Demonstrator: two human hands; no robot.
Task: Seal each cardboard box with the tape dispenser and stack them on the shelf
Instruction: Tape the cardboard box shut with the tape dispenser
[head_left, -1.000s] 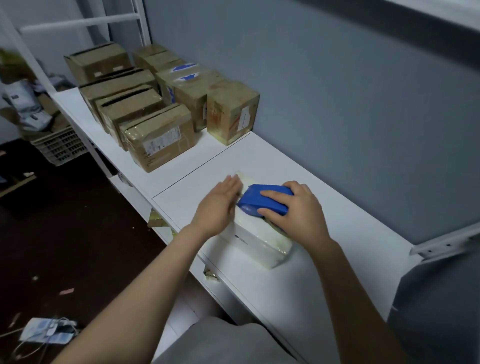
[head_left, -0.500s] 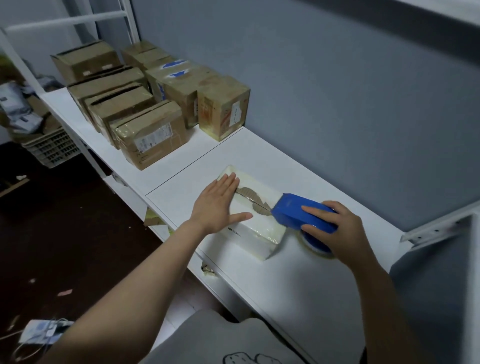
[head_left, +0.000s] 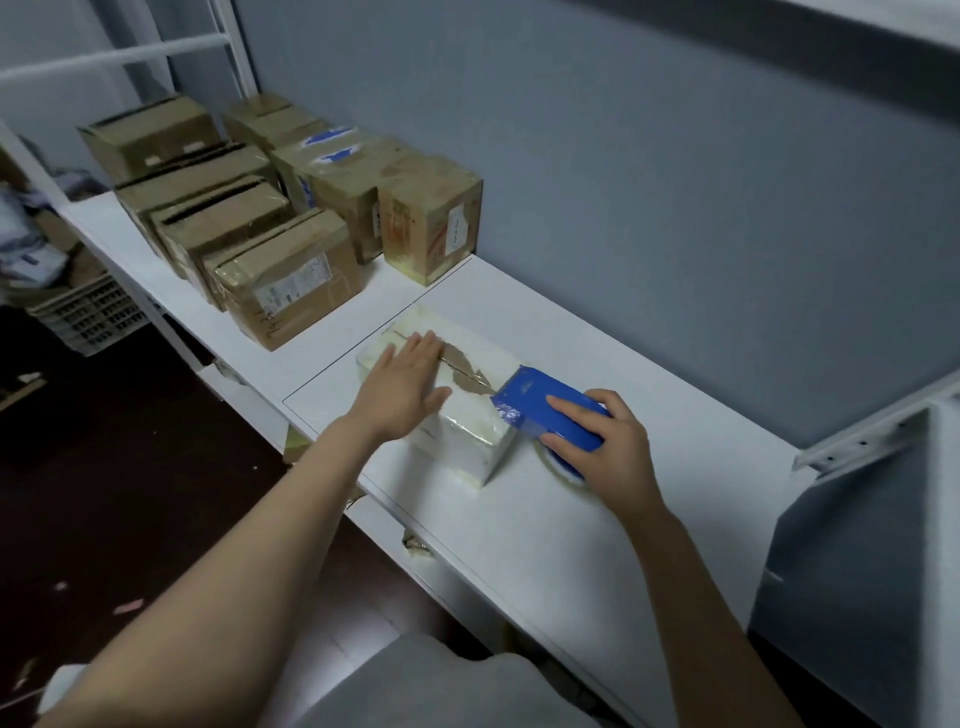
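A white box (head_left: 467, 431) with a torn brown patch along its top seam lies on the white shelf (head_left: 545, 519). My left hand (head_left: 408, 384) rests flat on its top, fingers straight. My right hand (head_left: 605, 449) grips the blue tape dispenser (head_left: 540, 410) at the box's right end, its toothed edge against the top corner. The tape roll shows partly under my palm.
Several brown cardboard boxes (head_left: 291, 280) stand in rows at the far left of the shelf, against the grey wall. A white frame bracket (head_left: 872, 436) juts in at the right. A plastic crate (head_left: 88, 317) sits on the dark floor to the left.
My right hand has drawn the dispenser from the middle of the box top to its right end. My left hand has stayed flat on the box.
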